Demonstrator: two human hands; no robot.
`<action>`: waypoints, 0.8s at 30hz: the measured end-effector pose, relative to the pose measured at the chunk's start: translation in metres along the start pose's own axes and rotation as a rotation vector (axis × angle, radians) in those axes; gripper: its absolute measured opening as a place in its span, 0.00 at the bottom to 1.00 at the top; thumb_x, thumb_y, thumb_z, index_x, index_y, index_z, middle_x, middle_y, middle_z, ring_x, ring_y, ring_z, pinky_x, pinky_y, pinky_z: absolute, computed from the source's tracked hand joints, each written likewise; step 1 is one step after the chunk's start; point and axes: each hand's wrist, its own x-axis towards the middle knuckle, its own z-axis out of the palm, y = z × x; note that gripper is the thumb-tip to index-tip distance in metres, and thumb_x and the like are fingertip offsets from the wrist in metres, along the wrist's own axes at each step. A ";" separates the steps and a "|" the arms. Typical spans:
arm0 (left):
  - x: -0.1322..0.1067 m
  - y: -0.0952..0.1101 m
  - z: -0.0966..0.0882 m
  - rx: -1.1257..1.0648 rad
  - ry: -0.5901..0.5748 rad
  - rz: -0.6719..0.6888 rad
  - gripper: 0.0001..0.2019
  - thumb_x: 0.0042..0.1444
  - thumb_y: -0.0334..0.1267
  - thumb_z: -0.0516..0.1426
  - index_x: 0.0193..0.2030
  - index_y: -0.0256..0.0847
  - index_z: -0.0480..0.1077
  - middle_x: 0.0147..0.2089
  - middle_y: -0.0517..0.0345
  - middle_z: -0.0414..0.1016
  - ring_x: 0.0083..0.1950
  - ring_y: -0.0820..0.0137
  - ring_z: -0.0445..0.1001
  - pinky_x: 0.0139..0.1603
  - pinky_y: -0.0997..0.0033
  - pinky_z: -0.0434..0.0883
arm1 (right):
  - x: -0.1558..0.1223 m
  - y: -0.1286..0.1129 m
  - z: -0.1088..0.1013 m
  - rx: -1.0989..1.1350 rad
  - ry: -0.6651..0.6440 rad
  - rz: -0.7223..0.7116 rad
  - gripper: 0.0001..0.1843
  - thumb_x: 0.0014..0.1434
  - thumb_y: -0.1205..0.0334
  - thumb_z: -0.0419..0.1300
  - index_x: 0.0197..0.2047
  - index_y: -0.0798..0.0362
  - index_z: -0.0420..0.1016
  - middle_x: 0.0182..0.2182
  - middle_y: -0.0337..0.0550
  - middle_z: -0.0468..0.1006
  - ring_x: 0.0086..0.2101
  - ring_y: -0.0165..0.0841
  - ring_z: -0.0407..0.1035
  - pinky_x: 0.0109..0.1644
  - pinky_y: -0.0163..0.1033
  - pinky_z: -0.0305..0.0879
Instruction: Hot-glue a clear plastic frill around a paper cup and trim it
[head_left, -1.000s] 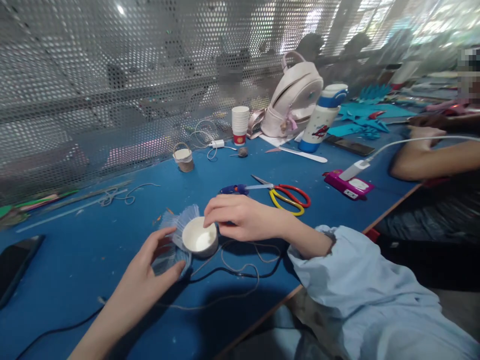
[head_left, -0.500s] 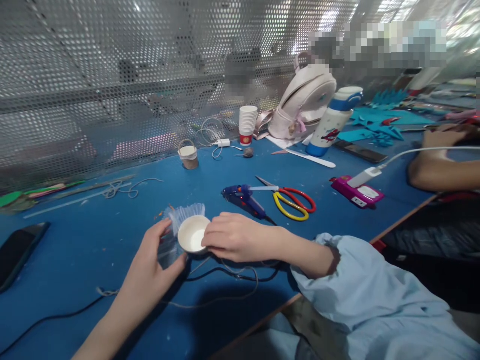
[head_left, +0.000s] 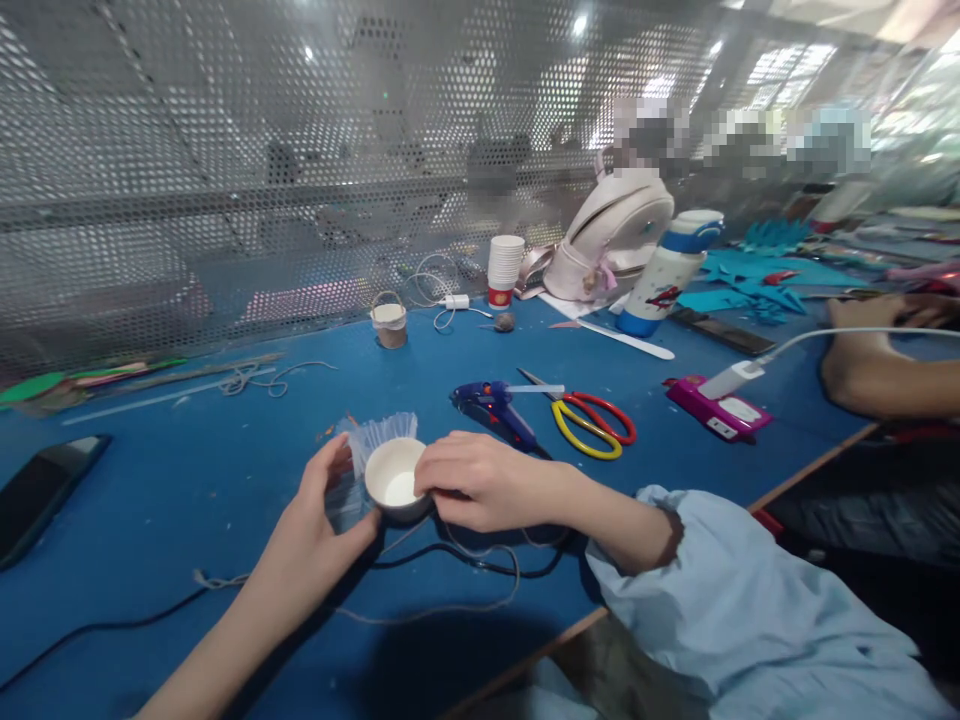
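Note:
A small paper cup (head_left: 392, 485), white inside with a dark outer side, is tilted with its mouth towards me. My right hand (head_left: 480, 480) pinches its right rim, fingers over the edge. Pleated translucent bluish film (head_left: 384, 432) fans out along the cup's far and left sides. My left hand (head_left: 319, 530) curves around the film at the cup's left, fingers on the film and thumb by the cup's lower edge. Beyond my right hand lie a blue glue gun (head_left: 499, 410) with a clear stick in it and scissors (head_left: 592, 425) with red and yellow handles.
A grey string (head_left: 442, 615) and black cable (head_left: 487, 568) run below the cup. A phone (head_left: 49, 495) lies left. Farther back are a small bucket (head_left: 391, 326), stacked cups (head_left: 505, 270), a bottle (head_left: 664, 275) and a backpack (head_left: 615, 235). A purple power strip (head_left: 716, 408) and another person's arm (head_left: 877, 365) are right.
The whole view has shifted, so things appear slightly lower and to the right. Both hands keep about the same hold around the cup and film.

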 end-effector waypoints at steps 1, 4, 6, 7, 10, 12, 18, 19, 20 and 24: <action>0.000 0.000 0.000 -0.021 -0.009 -0.022 0.38 0.49 0.48 0.60 0.65 0.43 0.52 0.64 0.41 0.64 0.63 0.55 0.68 0.64 0.47 0.63 | 0.000 0.000 -0.001 0.013 0.017 0.005 0.09 0.60 0.72 0.53 0.40 0.57 0.73 0.37 0.47 0.80 0.38 0.33 0.72 0.44 0.38 0.66; 0.001 -0.001 0.001 -0.073 -0.020 -0.070 0.39 0.48 0.47 0.60 0.66 0.44 0.52 0.61 0.43 0.67 0.62 0.56 0.68 0.64 0.48 0.62 | 0.000 0.001 -0.003 0.044 0.071 0.017 0.11 0.58 0.73 0.52 0.42 0.57 0.73 0.41 0.49 0.79 0.40 0.33 0.73 0.44 0.38 0.67; 0.003 -0.003 0.004 -0.106 -0.023 -0.079 0.39 0.48 0.46 0.61 0.66 0.43 0.52 0.56 0.45 0.70 0.59 0.58 0.70 0.63 0.49 0.63 | 0.000 0.002 -0.003 0.044 0.084 0.019 0.12 0.58 0.73 0.52 0.43 0.58 0.73 0.42 0.49 0.79 0.40 0.33 0.73 0.43 0.38 0.67; 0.004 -0.004 0.005 -0.122 -0.026 -0.077 0.39 0.48 0.45 0.60 0.66 0.43 0.52 0.54 0.47 0.71 0.57 0.58 0.71 0.62 0.49 0.63 | 0.000 0.002 -0.003 0.038 0.081 0.014 0.11 0.58 0.73 0.52 0.42 0.58 0.73 0.41 0.49 0.79 0.39 0.33 0.73 0.43 0.38 0.67; 0.007 -0.005 0.010 -0.157 -0.036 -0.059 0.37 0.47 0.42 0.60 0.64 0.41 0.52 0.46 0.52 0.74 0.51 0.62 0.73 0.59 0.53 0.64 | 0.000 0.001 0.001 0.000 0.055 -0.002 0.09 0.59 0.71 0.53 0.40 0.57 0.74 0.37 0.48 0.80 0.37 0.33 0.72 0.43 0.39 0.67; 0.010 -0.003 0.013 -0.181 -0.030 -0.063 0.37 0.46 0.41 0.59 0.63 0.39 0.53 0.40 0.56 0.74 0.44 0.65 0.74 0.54 0.57 0.68 | 0.000 0.001 0.003 -0.021 0.044 -0.005 0.08 0.60 0.70 0.53 0.38 0.57 0.74 0.35 0.48 0.79 0.36 0.34 0.72 0.43 0.39 0.67; 0.018 0.002 0.010 -0.154 -0.016 -0.080 0.20 0.45 0.42 0.57 0.46 0.39 0.67 0.26 0.66 0.67 0.30 0.70 0.70 0.38 0.67 0.70 | 0.000 0.001 0.006 -0.064 0.053 -0.010 0.08 0.64 0.67 0.54 0.38 0.58 0.74 0.33 0.47 0.79 0.35 0.33 0.71 0.42 0.38 0.65; 0.019 0.003 0.009 -0.127 -0.025 -0.068 0.16 0.46 0.41 0.57 0.43 0.39 0.69 0.27 0.64 0.69 0.31 0.70 0.71 0.38 0.67 0.70 | 0.000 0.000 0.006 -0.073 0.054 -0.011 0.08 0.64 0.67 0.54 0.38 0.58 0.74 0.33 0.46 0.79 0.35 0.33 0.71 0.42 0.38 0.65; 0.019 0.003 0.008 -0.103 -0.027 -0.049 0.13 0.47 0.41 0.56 0.39 0.40 0.71 0.29 0.62 0.71 0.33 0.69 0.71 0.39 0.67 0.70 | 0.000 0.000 0.007 -0.081 0.055 -0.013 0.08 0.64 0.66 0.54 0.38 0.57 0.74 0.32 0.46 0.79 0.34 0.33 0.71 0.41 0.38 0.65; 0.022 0.002 0.007 -0.029 0.013 0.037 0.09 0.48 0.43 0.56 0.29 0.41 0.72 0.32 0.58 0.74 0.36 0.67 0.73 0.40 0.66 0.70 | -0.002 -0.002 0.008 -0.113 0.061 -0.014 0.09 0.65 0.66 0.53 0.38 0.57 0.74 0.31 0.45 0.79 0.33 0.32 0.70 0.39 0.38 0.63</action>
